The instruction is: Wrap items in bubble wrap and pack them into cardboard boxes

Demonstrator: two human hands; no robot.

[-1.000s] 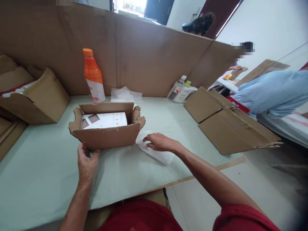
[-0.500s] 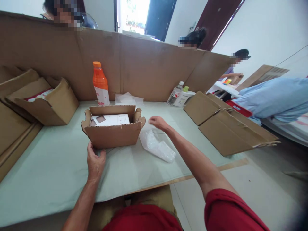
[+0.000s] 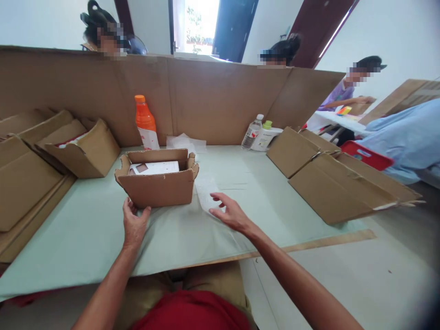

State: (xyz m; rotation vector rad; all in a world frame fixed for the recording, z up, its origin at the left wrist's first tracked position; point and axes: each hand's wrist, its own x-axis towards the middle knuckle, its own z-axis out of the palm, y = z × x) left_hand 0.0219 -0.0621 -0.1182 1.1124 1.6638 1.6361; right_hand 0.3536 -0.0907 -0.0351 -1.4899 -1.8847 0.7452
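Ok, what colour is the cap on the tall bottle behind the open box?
Orange, matching the tall plastic bottle itself; the head view shows it.

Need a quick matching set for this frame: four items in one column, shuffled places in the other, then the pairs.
Items:
1. orange bottle
2. open carton
3. bubble wrap
4. red tray

Places:
A. under the right hand, right of the carton
B. far right, behind the flat cardboard
C. upright against the back cardboard wall
D. table centre, left hand at its near edge

Pairs: 1-C, 2-D, 3-A, 4-B
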